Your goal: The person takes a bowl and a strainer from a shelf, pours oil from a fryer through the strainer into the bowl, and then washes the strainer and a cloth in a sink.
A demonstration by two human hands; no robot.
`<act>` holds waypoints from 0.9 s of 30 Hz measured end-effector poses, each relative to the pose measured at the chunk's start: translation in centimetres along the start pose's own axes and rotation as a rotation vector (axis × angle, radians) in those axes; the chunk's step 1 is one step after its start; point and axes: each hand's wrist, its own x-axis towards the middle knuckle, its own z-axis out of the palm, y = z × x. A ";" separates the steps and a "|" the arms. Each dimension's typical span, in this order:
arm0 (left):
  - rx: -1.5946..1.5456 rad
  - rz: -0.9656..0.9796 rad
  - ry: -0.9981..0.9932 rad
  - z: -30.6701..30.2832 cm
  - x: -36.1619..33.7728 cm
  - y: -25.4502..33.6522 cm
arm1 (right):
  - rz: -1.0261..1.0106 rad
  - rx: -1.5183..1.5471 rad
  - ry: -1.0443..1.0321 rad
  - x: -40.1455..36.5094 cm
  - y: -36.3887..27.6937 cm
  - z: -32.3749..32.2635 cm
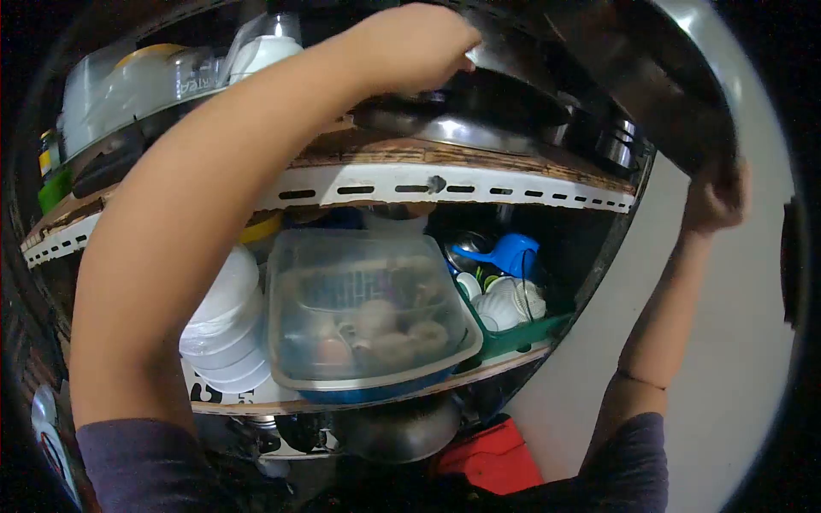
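Observation:
Both my arms reach up to a wooden shelf unit. My left hand (pixel 419 47) is curled at the top, gripping the near edge of a large round metal tray (pixel 676 68) that tilts across the upper right. My right hand (pixel 714 197) grips the tray's lower right rim. Under the tray, on the upper shelf (pixel 445 154), sits a dark pan (pixel 505 98) on stacked steel pots.
Clear plastic containers (pixel 137 85) crowd the upper shelf's left. The lower shelf holds stacked white bowls (pixel 227 325), a lidded clear box (pixel 368 316) and a green basket (pixel 522 333) with cups and a blue scoop. A steel pot and a red thing sit below. A pale wall stands right.

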 end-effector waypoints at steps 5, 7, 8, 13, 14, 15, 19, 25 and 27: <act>-0.033 -0.083 -0.105 -3.2 2.5 -0.7 | 0.062 0.111 0.171 0.2 -2.8 -5.2; -0.090 -0.057 -0.051 -3.3 2.9 -1.6 | 0.030 0.158 0.258 0.4 -5.3 -5.9; -0.090 -0.078 -0.064 -3.2 3.3 -1.9 | 0.108 0.102 0.298 0.1 -5.8 -6.7; -0.028 -0.145 -0.096 -2.4 4.4 -3.4 | 0.019 -0.358 -0.052 -5.7 -3.4 -13.3; -0.044 -0.148 -0.088 -2.0 4.5 -3.9 | 0.122 -0.073 -0.096 -5.6 -5.4 -11.7; -0.060 -0.151 -0.081 -1.8 4.5 -4.1 | 0.237 0.206 -0.111 -5.4 -7.3 -10.2; -0.064 -0.150 -0.084 -1.7 4.9 -5.2 | 0.640 0.629 -0.359 -3.1 -12.9 -4.3; -0.070 -0.006 -0.113 -0.3 5.7 -7.7 | -0.006 0.163 -0.595 -3.3 -11.9 1.9; 0.057 -0.068 -0.146 -0.8 5.4 -8.0 | -0.146 0.174 -0.506 -3.2 -11.9 4.0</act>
